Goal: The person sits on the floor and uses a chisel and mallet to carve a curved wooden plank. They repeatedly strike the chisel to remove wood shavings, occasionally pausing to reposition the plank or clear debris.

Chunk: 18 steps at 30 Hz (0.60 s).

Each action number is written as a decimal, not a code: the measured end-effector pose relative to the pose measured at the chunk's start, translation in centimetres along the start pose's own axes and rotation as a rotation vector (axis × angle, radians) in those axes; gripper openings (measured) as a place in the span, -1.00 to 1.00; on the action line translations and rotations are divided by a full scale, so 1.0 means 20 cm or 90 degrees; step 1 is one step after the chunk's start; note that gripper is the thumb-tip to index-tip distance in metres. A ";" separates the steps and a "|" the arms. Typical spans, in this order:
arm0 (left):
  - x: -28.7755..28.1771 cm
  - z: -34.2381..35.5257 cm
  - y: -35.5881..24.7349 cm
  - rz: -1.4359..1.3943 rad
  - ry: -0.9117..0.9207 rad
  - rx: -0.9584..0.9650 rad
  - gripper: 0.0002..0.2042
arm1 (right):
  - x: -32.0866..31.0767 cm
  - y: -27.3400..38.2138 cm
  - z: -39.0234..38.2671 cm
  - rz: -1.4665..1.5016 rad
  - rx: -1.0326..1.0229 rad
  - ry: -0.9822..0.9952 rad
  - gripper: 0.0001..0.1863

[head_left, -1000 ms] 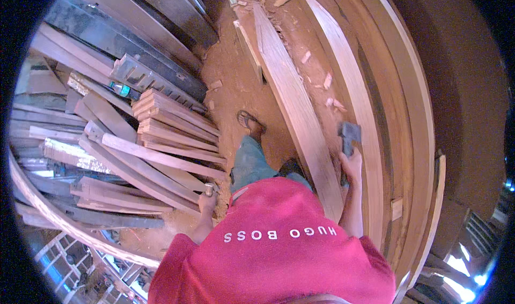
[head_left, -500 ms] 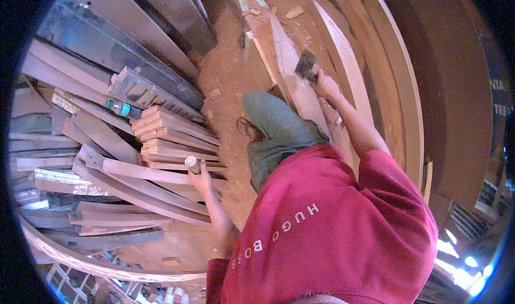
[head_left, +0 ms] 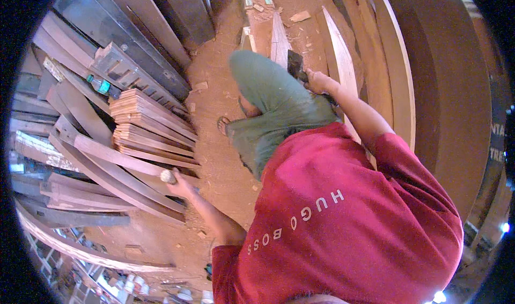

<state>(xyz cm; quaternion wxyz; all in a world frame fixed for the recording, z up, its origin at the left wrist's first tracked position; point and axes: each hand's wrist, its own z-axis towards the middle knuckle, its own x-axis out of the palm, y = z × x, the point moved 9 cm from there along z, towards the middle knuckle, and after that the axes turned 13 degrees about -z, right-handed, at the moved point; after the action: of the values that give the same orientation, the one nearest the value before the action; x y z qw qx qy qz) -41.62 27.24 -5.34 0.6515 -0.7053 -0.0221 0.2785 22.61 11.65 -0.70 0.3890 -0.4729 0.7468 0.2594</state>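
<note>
Out to the left, my left hand [head_left: 182, 188] is closed around a short round rod [head_left: 167, 176] with a pale, blunt end; the rest of it is hidden. It is over the ends of curved planks [head_left: 115, 156]. My right hand [head_left: 321, 82] grips a tool with a flat, dark, squarish head [head_left: 294, 64], whose exact kind I cannot make out. That head is beside my right knee, in front of a pale pointed timber [head_left: 279, 41]. My leg and the tool cover much of this timber. Another pointed timber [head_left: 339, 46] lies just to the right.
Thin boards [head_left: 131, 111] are stacked on the left, near a bottle with a green label [head_left: 103, 85]. Dark beams [head_left: 123, 14] stand at the far left. Long planks [head_left: 399, 62] curve along the right. Wood chips [head_left: 300, 16] litter the brown ground [head_left: 214, 79].
My left hand has moved left and slightly nearer with the rod. My right hand has drawn the tool slightly left toward my knee. The whole view has shifted as well.
</note>
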 end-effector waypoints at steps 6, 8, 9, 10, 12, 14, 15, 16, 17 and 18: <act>0.47 -0.19 -0.83 -0.090 -0.018 0.130 -0.73 | 0.15 -0.13 -0.01 0.139 -0.023 -0.128 -0.39; 0.68 -0.28 -1.10 -0.093 0.033 0.070 -0.67 | 0.23 -0.14 -0.04 0.191 0.030 -0.037 -0.39; 0.80 -0.31 -1.22 -0.215 0.071 0.099 -0.70 | 0.24 -0.15 -0.08 0.224 0.046 -0.024 -0.39; 0.94 -0.34 -1.32 -0.314 0.116 0.091 -0.72 | 0.24 -0.18 -0.10 0.255 0.061 -0.019 -0.39; 1.27 -0.41 -1.48 -0.521 0.220 0.060 -0.72 | 0.26 -0.25 -0.14 0.293 0.081 -0.055 -0.40; 1.59 -0.58 -1.69 -0.676 0.452 0.046 -0.59 | 0.33 -0.24 -0.10 0.306 0.061 -0.065 -0.41; 1.71 -0.65 -1.76 -0.672 0.488 0.057 -0.61 | 0.29 -0.23 -0.11 0.309 0.050 -0.062 -0.43; 1.84 -0.72 -1.83 -0.670 0.531 0.071 -0.63 | 0.29 -0.23 -0.11 0.298 0.042 -0.080 -0.43; 1.97 -0.77 -1.84 -0.705 0.586 0.044 -0.64 | 0.29 -0.25 -0.11 0.285 0.035 -0.100 -0.43; 2.08 -0.83 -1.85 -0.741 0.642 0.015 -0.65 | 0.27 -0.26 -0.11 0.270 0.030 -0.122 -0.43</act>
<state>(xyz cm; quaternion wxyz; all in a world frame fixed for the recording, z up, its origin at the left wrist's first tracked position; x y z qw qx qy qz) 12.76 34.22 13.96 0.6318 -0.6146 -0.0873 -0.4642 25.19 5.07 -4.10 0.4059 -0.2694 0.7949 0.3616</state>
